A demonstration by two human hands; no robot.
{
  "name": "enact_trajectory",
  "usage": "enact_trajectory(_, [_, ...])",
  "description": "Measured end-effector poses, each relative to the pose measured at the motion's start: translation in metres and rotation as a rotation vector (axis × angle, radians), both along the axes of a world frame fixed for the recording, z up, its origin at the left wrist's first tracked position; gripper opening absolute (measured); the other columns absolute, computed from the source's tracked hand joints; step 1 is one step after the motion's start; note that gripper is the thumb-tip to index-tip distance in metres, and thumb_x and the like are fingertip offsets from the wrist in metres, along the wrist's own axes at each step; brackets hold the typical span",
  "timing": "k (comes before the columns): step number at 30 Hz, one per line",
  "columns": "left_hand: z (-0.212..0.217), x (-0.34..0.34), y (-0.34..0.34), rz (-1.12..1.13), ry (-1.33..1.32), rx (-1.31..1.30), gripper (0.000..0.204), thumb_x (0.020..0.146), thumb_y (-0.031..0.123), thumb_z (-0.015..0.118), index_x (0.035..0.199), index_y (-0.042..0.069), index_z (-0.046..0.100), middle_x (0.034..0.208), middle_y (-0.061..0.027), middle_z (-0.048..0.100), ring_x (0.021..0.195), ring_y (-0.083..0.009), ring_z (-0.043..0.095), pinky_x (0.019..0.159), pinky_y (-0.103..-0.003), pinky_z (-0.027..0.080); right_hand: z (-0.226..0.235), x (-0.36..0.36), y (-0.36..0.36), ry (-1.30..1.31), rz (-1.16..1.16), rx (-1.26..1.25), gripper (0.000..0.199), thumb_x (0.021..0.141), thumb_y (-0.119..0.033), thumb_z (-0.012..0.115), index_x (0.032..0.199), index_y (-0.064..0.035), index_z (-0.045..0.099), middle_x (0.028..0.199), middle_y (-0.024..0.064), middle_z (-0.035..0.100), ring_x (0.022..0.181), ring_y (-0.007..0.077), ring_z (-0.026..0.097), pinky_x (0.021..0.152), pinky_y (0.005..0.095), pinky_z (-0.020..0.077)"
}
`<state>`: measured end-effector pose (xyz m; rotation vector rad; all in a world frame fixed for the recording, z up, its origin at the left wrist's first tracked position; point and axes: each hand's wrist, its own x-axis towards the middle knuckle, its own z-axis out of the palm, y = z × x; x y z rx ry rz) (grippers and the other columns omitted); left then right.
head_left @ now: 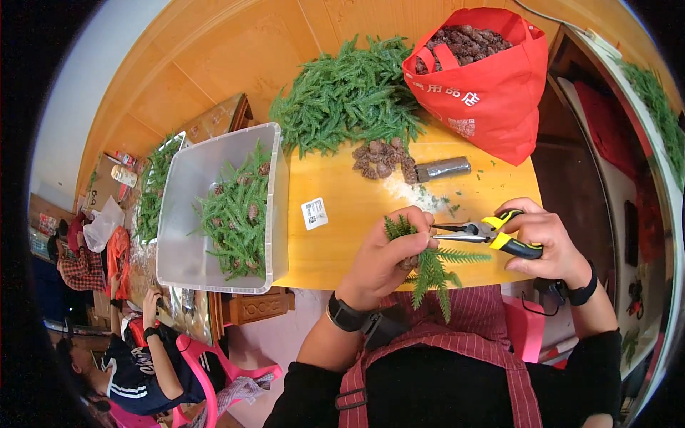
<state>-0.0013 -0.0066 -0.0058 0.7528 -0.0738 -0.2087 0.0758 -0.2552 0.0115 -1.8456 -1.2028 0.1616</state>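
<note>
My left hand (pixel 378 253) is closed around an artificial green pine sprig (pixel 433 277) above the table's front edge. A brown pine cone (pixel 409 262) shows partly beneath its fingers. In my right hand (pixel 549 242) is a pair of needle-nose pliers (pixel 515 248) with yellow and black handles. The plier jaws are parted and point left, their tips close to my left fingertips. Whether they touch anything there is hidden. Farther back on the table lie several loose pine cones (pixel 380 158), beside a dark wrapped bundle (pixel 444 169).
A heap of green sprigs (pixel 342 100) and a red bag (pixel 499 107) of pine cones occupy the table's back. Left stands a clear plastic bin (pixel 280 207) holding sprigs with cones (pixel 239 221). A white label (pixel 314 213) lies beside it. Another person (pixel 143 371) sits at far left.
</note>
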Motion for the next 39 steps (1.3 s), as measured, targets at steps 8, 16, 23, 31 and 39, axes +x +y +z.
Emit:
enact_trajectory(8, [-0.008,-0.003,0.002,-0.102,0.082,-0.165,0.011,0.078,0.007,0.059,0.085,0.006,0.051,0.098,-0.0036,0.048,0.083,-0.0113,0.052,0.076,-0.024,0.041,0.001,0.004,0.004,-0.012,0.053,0.015,0.032,0.064,-0.026,0.074,0.060,-0.0049,0.051,0.081,0.0087,0.060,0.093,0.0335,0.052,0.079,0.0412,0.0407])
enact_trajectory(16, [-0.004,-0.001,0.003,-0.070,0.011,-0.054,0.010,0.077,0.007,0.059,0.084,0.006,0.052,0.095,-0.0027,0.049,0.079,-0.0108,0.053,0.069,-0.023,0.041,-0.002,0.001,0.002,-0.035,-0.035,0.025,0.032,0.064,-0.028,0.074,0.060,-0.0044,0.052,0.067,0.0063,0.059,0.077,0.0292,0.056,0.070,0.0349,0.0444])
enact_trajectory(23, [0.006,0.009,-0.002,0.765,-0.791,1.250,0.006,0.076,0.000,0.056,0.074,0.001,0.051,0.073,-0.0036,0.049,0.064,-0.0117,0.047,0.052,-0.023,0.036,0.010,-0.016,0.001,0.116,-0.234,-0.189,0.033,0.065,-0.027,0.071,0.058,-0.0029,0.050,0.057,0.0073,0.052,0.069,0.0284,0.056,0.066,0.0330,0.0448])
enact_trajectory(31, [0.005,0.003,0.004,0.283,-0.241,0.535,0.005,0.076,0.002,0.059,0.077,0.001,0.054,0.072,-0.0001,0.050,0.065,-0.0090,0.047,0.059,-0.021,0.037,0.007,-0.011,0.002,0.019,-0.097,-0.041,0.033,0.064,-0.028,0.070,0.060,-0.0022,0.049,0.070,0.0116,0.058,0.083,0.0323,0.055,0.077,0.0385,0.0417])
enact_trajectory(39, [0.004,-0.002,0.001,-0.038,0.034,0.025,0.008,0.076,0.006,0.059,0.079,0.006,0.051,0.086,-0.0020,0.048,0.076,-0.0097,0.050,0.066,-0.021,0.039,0.002,-0.004,0.001,-0.048,-0.016,0.009,0.032,0.065,-0.025,0.071,0.060,-0.0035,0.048,0.078,0.0106,0.061,0.088,0.0325,0.054,0.078,0.0397,0.0416])
